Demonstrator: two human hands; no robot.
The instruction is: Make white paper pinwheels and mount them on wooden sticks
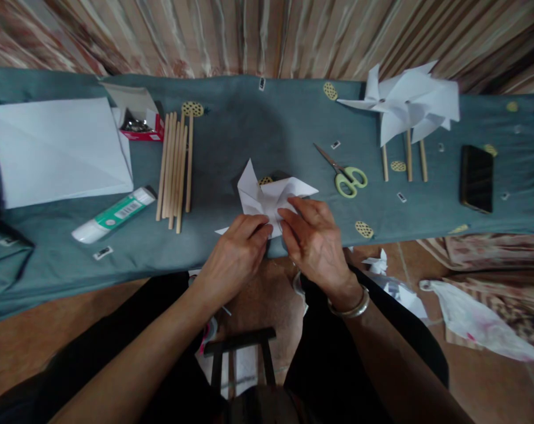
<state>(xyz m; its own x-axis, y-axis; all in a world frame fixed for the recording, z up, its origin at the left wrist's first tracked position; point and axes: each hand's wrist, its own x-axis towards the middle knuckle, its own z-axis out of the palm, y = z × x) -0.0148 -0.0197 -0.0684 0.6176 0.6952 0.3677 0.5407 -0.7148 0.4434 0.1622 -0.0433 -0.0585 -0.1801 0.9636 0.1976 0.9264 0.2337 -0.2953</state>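
A white paper pinwheel [273,191] lies at the front of the cloth-covered table, its blades folded up and spread. My left hand [238,250] pinches the paper near its lower middle, thumb and forefinger together. On the right side, my right hand [315,238] has its bent fingers on the same paper, pressing close to the centre. The fingertips partly cover the pinwheel's middle. Beyond my right hand are scissors [344,174] with light green handles, lying with blades slightly apart.
White paper sheets [63,153], an open red box [143,126] of small metal pieces, a glue stick [114,215] and several wooden sticks [173,171] lie left. Finished pinwheels [419,103] on sticks and a phone [476,178] lie right. The table's front edge runs below my hands.
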